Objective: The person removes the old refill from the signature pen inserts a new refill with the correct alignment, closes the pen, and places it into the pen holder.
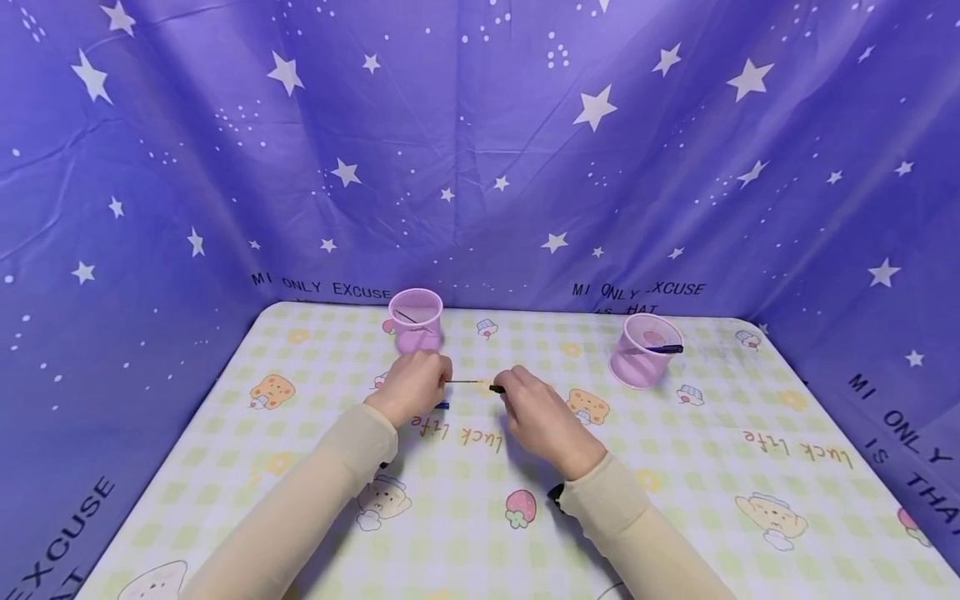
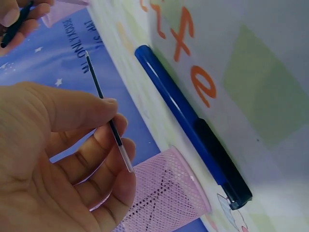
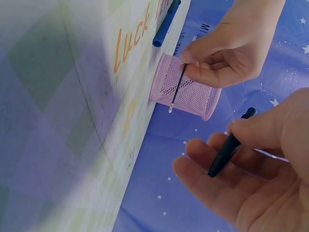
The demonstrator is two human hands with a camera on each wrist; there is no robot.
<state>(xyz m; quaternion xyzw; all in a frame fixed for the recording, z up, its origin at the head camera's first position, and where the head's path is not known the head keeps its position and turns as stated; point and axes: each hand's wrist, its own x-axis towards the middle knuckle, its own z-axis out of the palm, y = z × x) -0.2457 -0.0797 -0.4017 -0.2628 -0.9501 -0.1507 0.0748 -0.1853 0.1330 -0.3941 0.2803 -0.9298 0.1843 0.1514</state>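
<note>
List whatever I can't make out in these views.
Head: most of the blue pen, behind the left hand.
Head: the tip of the refill, too small.
Head: much of the black pen part, inside the right hand.
Right wrist: the blue pen's far end, cut by the top edge.

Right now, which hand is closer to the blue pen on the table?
Left. The left hand partly hides the blue pen in the head view; the right hand is farther away, to its right.
</note>
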